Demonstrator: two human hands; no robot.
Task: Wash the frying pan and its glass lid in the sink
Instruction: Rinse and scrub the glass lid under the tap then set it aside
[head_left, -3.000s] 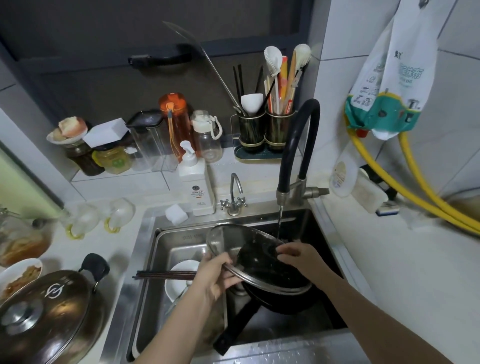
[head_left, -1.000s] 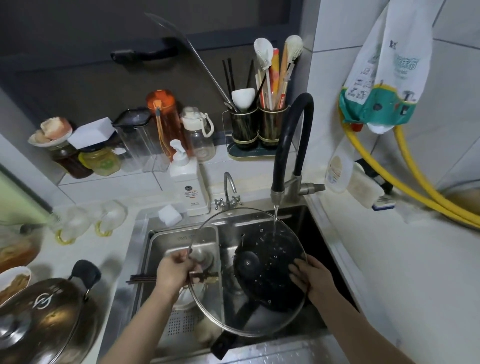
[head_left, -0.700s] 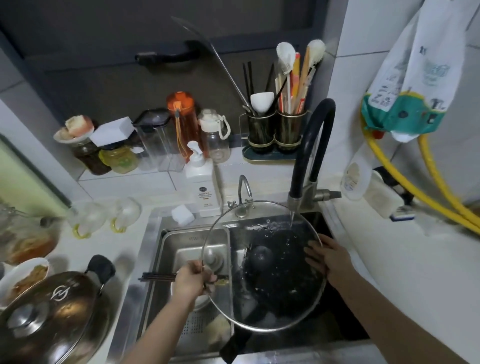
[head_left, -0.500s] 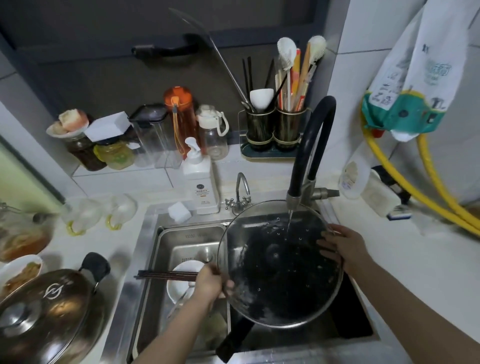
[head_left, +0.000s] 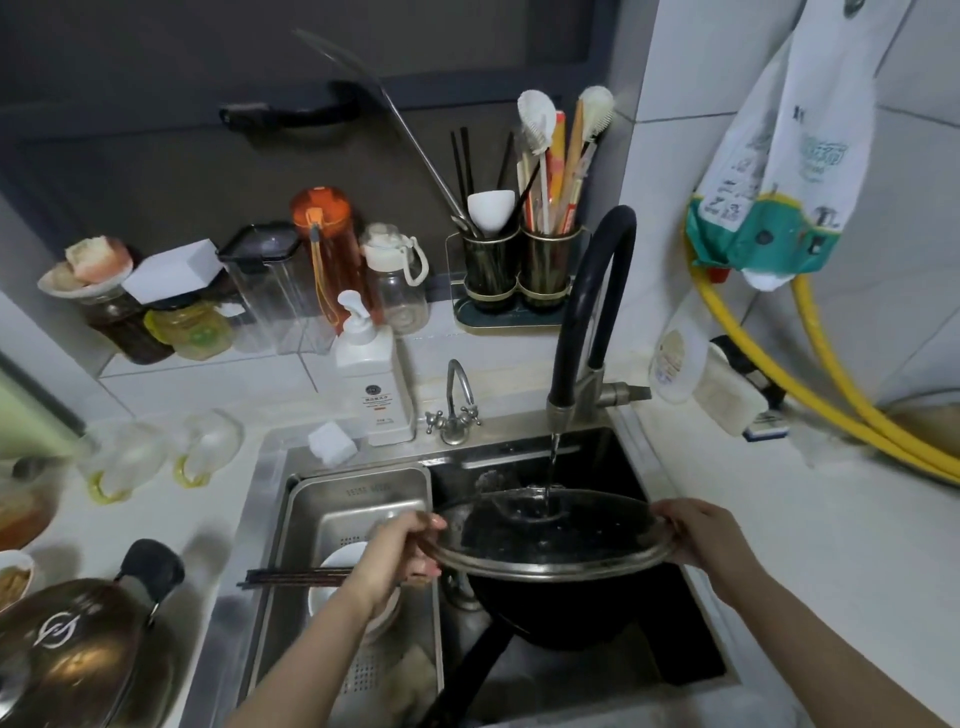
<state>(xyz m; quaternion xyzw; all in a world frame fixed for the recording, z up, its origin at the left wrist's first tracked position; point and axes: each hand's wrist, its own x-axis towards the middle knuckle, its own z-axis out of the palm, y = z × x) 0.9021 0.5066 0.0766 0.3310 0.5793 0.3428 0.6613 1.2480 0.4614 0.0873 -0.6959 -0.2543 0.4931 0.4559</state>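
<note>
Steel sink (head_left: 270, 499) w/ running faucet (head_left: 587, 322), white tile counter (head_left: 779, 519) both sides.

Both hands hold the glass lid (head_left: 550, 540) nearly level over the sink (head_left: 270, 499): the left hand (head_left: 400, 551) grips its left rim, the right hand (head_left: 701, 535) its right rim. A thin stream from the black faucet (head_left: 592, 312) lands on the lid. Under the lid sits the black frying pan (head_left: 550, 608), its handle pointing toward the near edge. Chopsticks (head_left: 291, 577) lie across a white bowl (head_left: 337, 561) in the left basin. A soap bottle (head_left: 374, 384) stands on the counter (head_left: 779, 519) behind the sink.
</note>
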